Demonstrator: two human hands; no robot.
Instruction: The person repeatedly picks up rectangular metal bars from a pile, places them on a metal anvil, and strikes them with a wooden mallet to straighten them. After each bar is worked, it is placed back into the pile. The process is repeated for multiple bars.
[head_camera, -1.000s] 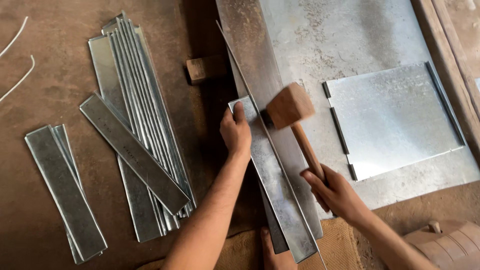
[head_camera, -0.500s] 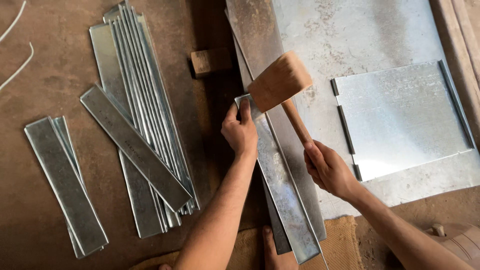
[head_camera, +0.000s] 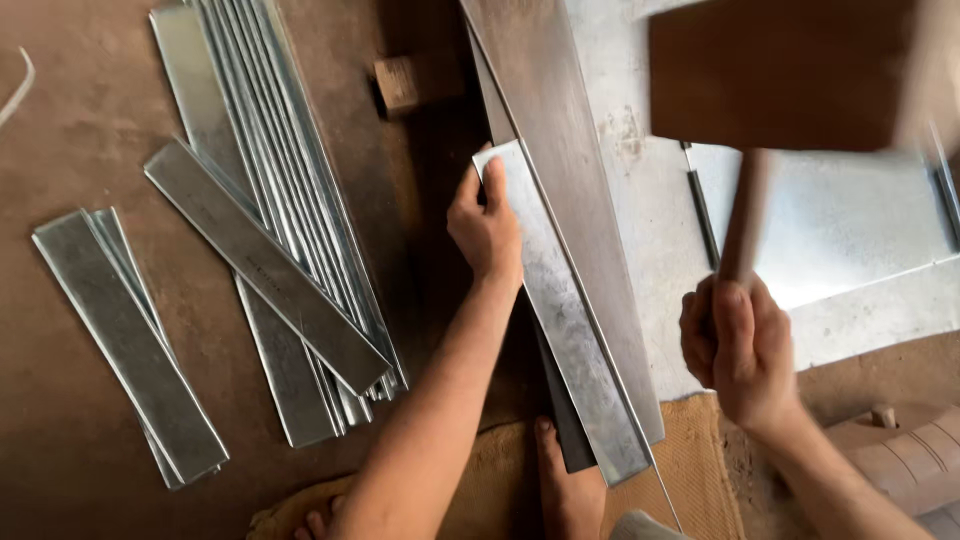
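- The metal strip (head_camera: 560, 310) lies on the floor along the edge of a long steel bar (head_camera: 560, 170), its long axis running from the top, just under the left hand (head_camera: 487, 225), down toward a bare foot (head_camera: 568, 490).
- The left hand presses flat on the strip's upper end, fingers spread.
- The right hand (head_camera: 735, 350) is wrapped tight round the handle of a wooden mallet (head_camera: 790, 75), whose blurred head hangs high, right of the strip.

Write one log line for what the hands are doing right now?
left hand: pressing flat grey metal strip | right hand: gripping raised brown wooden mallet
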